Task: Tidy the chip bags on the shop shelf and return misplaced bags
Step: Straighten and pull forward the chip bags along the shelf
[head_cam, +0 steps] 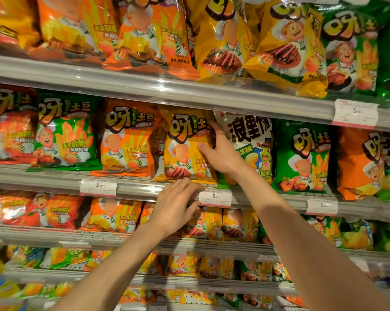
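Note:
A yellow chip bag [185,140] stands upright on the second shelf [55,177], between an orange bag [126,140] and a white bag [250,140]. My right hand [218,149] grips the yellow bag's right edge, thumb across its front and fingers behind the upper right side. My left hand [176,205] hovers just under the bag's bottom edge, in front of the shelf rail, fingers spread and holding nothing.
Green bags [64,135] [301,153] and more orange bags [357,162] fill the same shelf. Rows of orange, yellow and green bags pack the shelf above [144,86] and those below. Price tags [214,197] [98,186] hang on the rails.

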The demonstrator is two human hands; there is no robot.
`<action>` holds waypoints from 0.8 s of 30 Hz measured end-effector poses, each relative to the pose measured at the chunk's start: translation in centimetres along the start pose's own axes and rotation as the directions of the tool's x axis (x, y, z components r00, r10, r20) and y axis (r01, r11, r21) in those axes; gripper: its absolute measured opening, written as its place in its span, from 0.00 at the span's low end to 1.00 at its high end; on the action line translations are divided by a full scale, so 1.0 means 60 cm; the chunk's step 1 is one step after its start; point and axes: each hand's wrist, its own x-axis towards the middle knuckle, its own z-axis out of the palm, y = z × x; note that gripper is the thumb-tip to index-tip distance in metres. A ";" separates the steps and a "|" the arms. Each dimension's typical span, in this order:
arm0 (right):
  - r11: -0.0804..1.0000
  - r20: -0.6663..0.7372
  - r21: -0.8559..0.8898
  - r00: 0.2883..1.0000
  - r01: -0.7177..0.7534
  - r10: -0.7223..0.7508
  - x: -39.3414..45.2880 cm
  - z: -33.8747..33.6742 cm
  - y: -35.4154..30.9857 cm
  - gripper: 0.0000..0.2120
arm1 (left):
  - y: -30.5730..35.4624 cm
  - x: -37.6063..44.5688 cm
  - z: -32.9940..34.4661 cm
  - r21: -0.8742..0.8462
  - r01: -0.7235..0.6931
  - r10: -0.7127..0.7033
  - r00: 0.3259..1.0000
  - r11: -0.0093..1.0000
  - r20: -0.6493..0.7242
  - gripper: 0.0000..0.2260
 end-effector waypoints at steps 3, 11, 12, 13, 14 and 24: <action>0.992 -0.008 0.125 1.000 -0.014 0.015 0.009 -0.004 -0.001 0.32 | 0.001 0.000 0.000 -0.003 0.002 -0.002 1.000 1.000 0.003 0.16; 0.995 -0.062 0.096 0.997 0.042 -0.036 0.002 0.000 0.008 0.34 | 0.000 0.002 0.000 0.004 -0.005 0.005 1.000 1.000 0.007 0.16; 0.995 -0.060 0.092 0.997 0.045 -0.039 0.005 0.003 0.010 0.34 | -0.001 0.002 0.000 0.005 -0.006 0.006 1.000 1.000 0.005 0.16; 0.995 -0.060 0.088 0.997 0.052 -0.046 0.007 0.005 0.010 0.34 | -0.001 0.002 0.000 0.005 -0.008 0.008 1.000 1.000 0.003 0.15; 0.995 -0.064 0.081 0.997 0.051 -0.045 0.010 0.008 0.011 0.34 | -0.001 0.002 0.000 0.003 -0.010 0.010 1.000 1.000 0.000 0.15; 0.999 -0.053 0.043 0.998 -0.029 0.032 0.016 0.014 0.007 0.36 | 0.000 0.002 -0.002 -0.003 -0.010 0.010 1.000 1.000 0.007 0.15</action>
